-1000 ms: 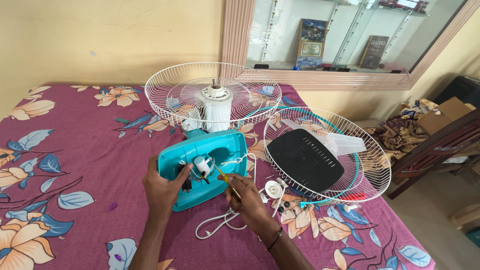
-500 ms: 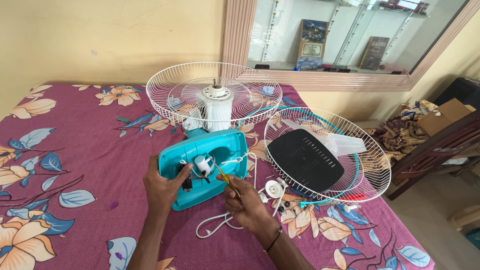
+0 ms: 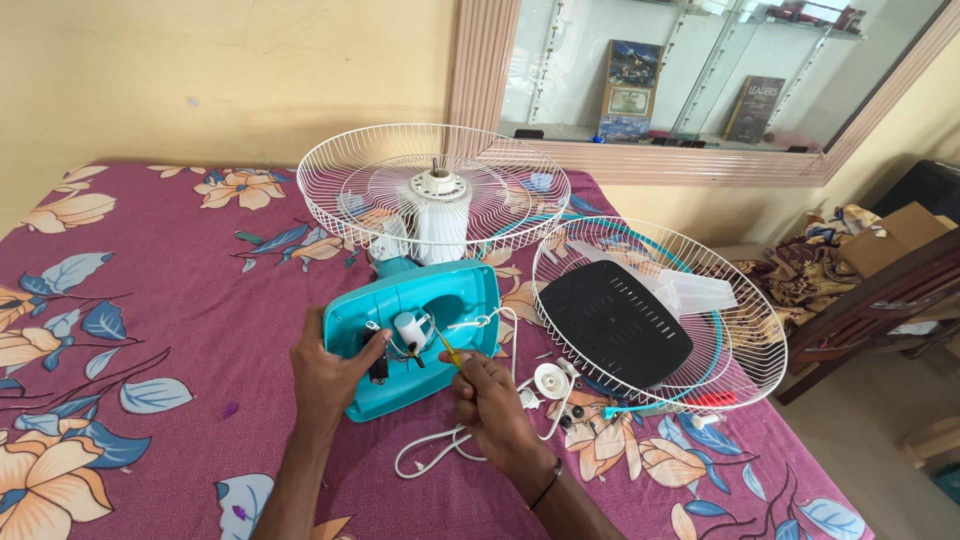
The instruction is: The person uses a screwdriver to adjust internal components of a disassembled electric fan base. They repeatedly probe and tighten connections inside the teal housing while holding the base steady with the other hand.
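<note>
Left hand [image 3: 330, 375] gripped the teal fan base [image 3: 415, 335] on the flowery bedspread [image 3: 150, 300], fingers curled over its edge. Right hand [image 3: 490, 400] pinched a yellow screwdriver [image 3: 447, 350] inside it. Brown cardboard box [image 3: 905, 230] sat far right.

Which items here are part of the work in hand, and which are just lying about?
In use: teal fan base, yellow screwdriver, left hand, right hand.
Lying about: wire guard with motor, second guard, black panel, white cord.
</note>
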`<state>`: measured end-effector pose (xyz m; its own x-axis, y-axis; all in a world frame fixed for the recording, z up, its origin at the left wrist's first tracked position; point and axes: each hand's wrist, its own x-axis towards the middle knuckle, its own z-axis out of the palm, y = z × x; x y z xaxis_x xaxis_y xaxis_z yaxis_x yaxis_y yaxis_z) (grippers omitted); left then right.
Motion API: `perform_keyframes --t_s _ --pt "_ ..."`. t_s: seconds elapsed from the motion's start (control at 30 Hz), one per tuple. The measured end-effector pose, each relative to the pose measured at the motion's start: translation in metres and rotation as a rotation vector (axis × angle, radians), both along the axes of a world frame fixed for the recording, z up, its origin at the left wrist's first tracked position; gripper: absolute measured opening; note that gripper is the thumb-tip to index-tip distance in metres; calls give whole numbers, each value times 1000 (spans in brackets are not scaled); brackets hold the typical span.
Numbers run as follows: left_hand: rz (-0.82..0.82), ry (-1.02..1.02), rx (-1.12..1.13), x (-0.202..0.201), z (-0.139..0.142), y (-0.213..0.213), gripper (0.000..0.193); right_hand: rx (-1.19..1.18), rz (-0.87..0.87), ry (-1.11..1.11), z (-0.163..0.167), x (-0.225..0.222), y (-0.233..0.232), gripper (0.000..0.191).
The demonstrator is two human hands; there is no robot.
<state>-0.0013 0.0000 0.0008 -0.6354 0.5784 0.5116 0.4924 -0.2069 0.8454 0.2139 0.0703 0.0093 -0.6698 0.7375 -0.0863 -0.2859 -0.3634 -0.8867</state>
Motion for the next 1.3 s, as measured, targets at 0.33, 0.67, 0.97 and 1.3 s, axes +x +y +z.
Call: perform_keyframes --t_s 0.33,0.67,0.97,1.3 --pt "-9 18 13 1 4 -1 58 1155 -390 -565 -4 1 9 27" --pt "7 3 16 2 6 -3 58 1777 -676 -939 9 4 -4 48" --pt "9 -12 18 4 4 -3 57 594 -213 -274 18 23 14 43" --pt "-10 -14 68 5 2 -3 54 -14 4 -118 15 13 11 32"
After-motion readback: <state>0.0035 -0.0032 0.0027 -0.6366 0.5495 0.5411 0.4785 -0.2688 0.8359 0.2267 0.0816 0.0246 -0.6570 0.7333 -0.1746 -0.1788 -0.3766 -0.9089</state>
